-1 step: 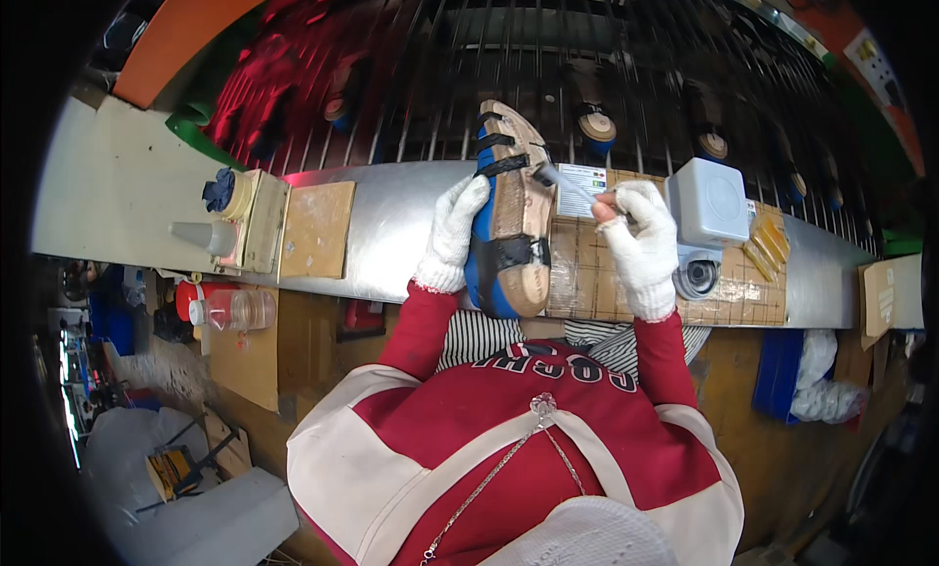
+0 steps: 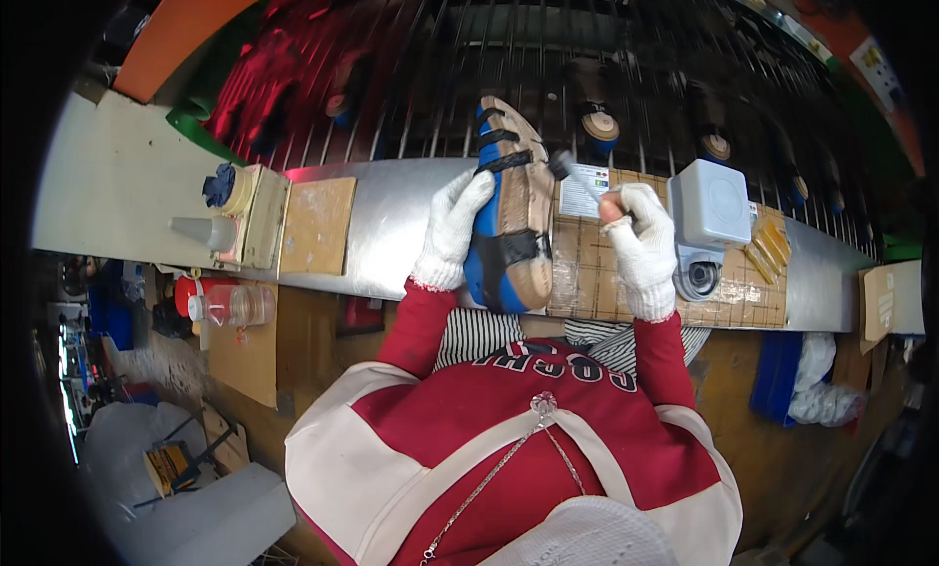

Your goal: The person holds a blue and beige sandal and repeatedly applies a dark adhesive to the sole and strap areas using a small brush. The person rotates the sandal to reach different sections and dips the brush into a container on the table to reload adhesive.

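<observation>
In my left hand (image 2: 454, 224), gloved in white, is a sandal upper (image 2: 515, 219) stretched over a blue shoe last. Its tan underside faces up, with black straps folded across it, and its toe-to-heel length runs away from me. The fingers are closed on its left edge. My right hand (image 2: 641, 238), in a white glove with bare fingertips, pinches the thin pale handle of a brush (image 2: 585, 182). The brush's dark head is just right of the sandal, apart from it, and slightly blurred.
Beyond the metal bench edge (image 2: 386, 214), a roller conveyor (image 2: 646, 96) carries several shoes on lasts. A grey-white box (image 2: 709, 202) and yellow sticks (image 2: 770, 250) rest on taped cardboard (image 2: 587, 292) at right. Left are a wooden board (image 2: 318, 226), a grey cone (image 2: 205, 232) and a clear jar (image 2: 240, 306).
The brush head has come off the sandal's underside and moved to the right. The sandal has turned slightly in my left hand, showing more of its blue side.
</observation>
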Tool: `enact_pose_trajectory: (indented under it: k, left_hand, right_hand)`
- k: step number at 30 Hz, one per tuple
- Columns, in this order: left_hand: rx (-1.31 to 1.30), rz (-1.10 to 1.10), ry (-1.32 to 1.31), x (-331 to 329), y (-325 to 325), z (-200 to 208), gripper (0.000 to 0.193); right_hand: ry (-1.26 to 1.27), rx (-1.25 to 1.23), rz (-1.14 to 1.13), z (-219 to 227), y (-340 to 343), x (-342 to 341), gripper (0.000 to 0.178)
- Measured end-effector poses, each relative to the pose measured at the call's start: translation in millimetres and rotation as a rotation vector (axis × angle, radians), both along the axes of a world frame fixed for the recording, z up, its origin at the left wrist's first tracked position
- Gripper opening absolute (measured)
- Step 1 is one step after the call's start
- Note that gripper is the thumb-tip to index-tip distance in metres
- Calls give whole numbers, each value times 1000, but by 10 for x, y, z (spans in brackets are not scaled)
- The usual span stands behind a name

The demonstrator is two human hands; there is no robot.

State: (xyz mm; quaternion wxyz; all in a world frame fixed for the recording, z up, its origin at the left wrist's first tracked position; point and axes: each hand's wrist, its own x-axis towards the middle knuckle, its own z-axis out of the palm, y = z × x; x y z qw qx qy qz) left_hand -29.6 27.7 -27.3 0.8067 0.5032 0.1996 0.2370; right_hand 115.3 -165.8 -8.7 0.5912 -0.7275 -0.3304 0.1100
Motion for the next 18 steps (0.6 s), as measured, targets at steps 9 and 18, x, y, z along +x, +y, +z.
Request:
enact_pose_trajectory:
  k: [9, 18]
  left_hand:
    - [202, 133, 221, 87, -100, 77, 53]
    - [105, 155, 305, 136, 52, -91, 55]
  right_hand:
    - [11, -102, 78, -103, 435, -187, 91]
    - [275, 90, -163, -400, 731, 517, 63]
